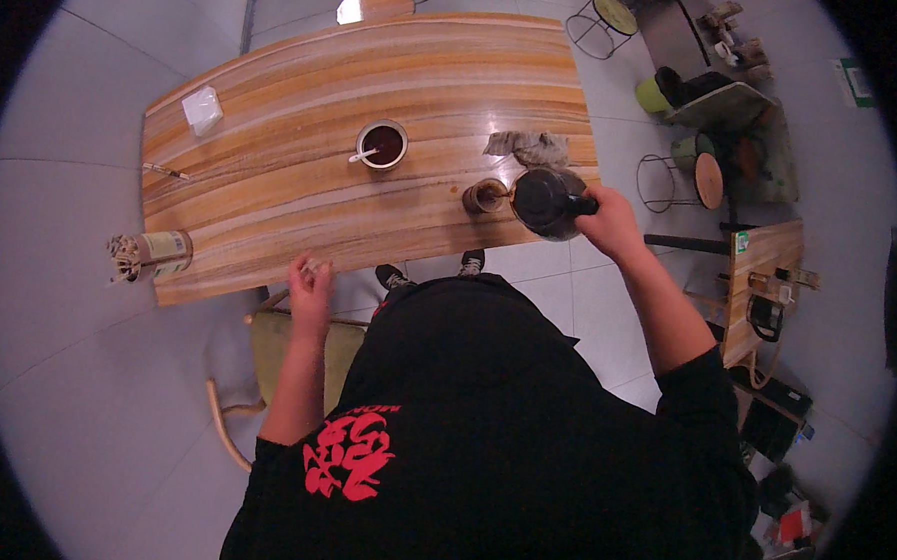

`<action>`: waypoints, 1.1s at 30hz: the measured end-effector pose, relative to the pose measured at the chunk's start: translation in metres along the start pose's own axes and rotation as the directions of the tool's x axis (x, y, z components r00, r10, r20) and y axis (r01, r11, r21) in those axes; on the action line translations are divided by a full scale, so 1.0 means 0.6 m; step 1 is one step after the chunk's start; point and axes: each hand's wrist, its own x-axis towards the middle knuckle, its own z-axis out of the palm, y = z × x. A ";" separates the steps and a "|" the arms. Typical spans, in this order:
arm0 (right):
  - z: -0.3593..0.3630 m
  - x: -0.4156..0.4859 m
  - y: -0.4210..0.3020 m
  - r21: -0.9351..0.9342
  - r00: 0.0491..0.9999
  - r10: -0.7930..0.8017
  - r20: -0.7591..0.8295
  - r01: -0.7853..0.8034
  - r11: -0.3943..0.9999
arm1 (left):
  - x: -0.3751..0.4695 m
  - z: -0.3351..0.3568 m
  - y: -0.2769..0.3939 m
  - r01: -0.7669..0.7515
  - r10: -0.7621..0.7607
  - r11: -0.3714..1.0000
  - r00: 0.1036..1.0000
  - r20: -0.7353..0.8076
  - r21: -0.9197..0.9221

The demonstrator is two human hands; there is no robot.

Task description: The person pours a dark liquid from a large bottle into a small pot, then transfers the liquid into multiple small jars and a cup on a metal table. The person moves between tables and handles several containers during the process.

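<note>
My right hand grips the black handle of a dark coffee carafe near the table's right end. The carafe's spout meets the rim of a small glass jar, and a brown stream appears to run into it. Brown drops lie on the tabletop left of the jar. My left hand is at the table's front edge, fingers curled; something small and pale shows at the fingertips, too blurred to name. A crumpled grey cloth lies behind the carafe. Mid-table stands a bowl of dark liquid with a white spoon in it.
On the wooden table, a container of thin sticks stands at the left front corner, with a slim stick-like item and a white packet farther back. A green-seated chair sits below my left arm. Stools and another table are rightward.
</note>
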 end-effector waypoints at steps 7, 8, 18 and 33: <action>0.035 0.007 0.081 0.285 1.000 0.001 -0.004 0.001 0.959 | 0.010 0.175 0.115 -0.409 0.285 0.868 0.875 0.392 0.281; 0.038 0.007 0.090 0.346 1.000 0.010 -0.010 -0.006 0.938 | 0.006 0.202 0.130 -0.546 0.378 0.777 0.803 0.461 0.313; 0.019 -0.036 0.184 0.522 0.986 0.040 -0.164 0.052 0.851 | 0.033 0.437 0.115 -0.795 0.395 0.047 0.571 0.720 0.604; 0.000 -0.100 0.355 0.788 0.980 0.158 -0.119 -0.003 0.615 | 0.026 0.462 0.080 -0.652 0.276 -0.044 0.721 0.636 0.757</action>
